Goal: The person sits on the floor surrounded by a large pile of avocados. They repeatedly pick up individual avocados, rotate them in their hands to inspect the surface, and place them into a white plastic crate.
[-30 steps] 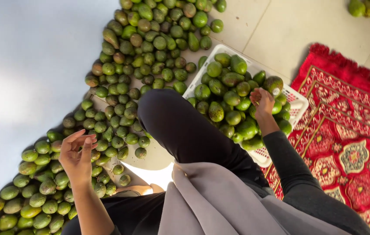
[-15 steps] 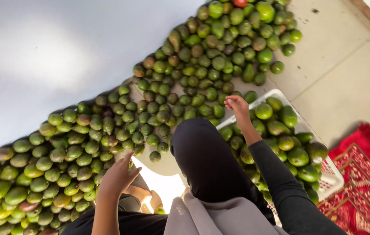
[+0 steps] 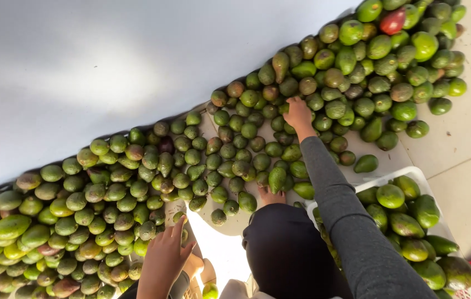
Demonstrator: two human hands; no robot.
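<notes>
**Loose fruit on a sloped heap, one arm stretched far**

Head view: the right hand (image 3: 298, 114) is stretched out along a grey sleeve (image 3: 346, 221) into the heap of green avocados (image 3: 280, 133) banked against the pale wall (image 3: 108, 61). Its fingers rest on the fruit at the heap's upper middle; whether they are clamped on one avocado or only touching cannot be told, since the back of the hand hides the grip. The left hand (image 3: 164, 256) is near the bottom edge of the heap with fingers spread and nothing in them, close to the small fruit there.

The white crate (image 3: 412, 176) stands on the tiled floor (image 3: 468, 149) at the heap's lower right corner, partly filled with avocados.

Risks, as a judgement: pulling one fruit from the middle may let its neighbours roll toward the bare foot (image 3: 271, 195) and the floor. The long reach leaves the body unbalanced over the dark-clad knee (image 3: 285, 243); a slip would press weight onto the fruit and bruise it.
</notes>
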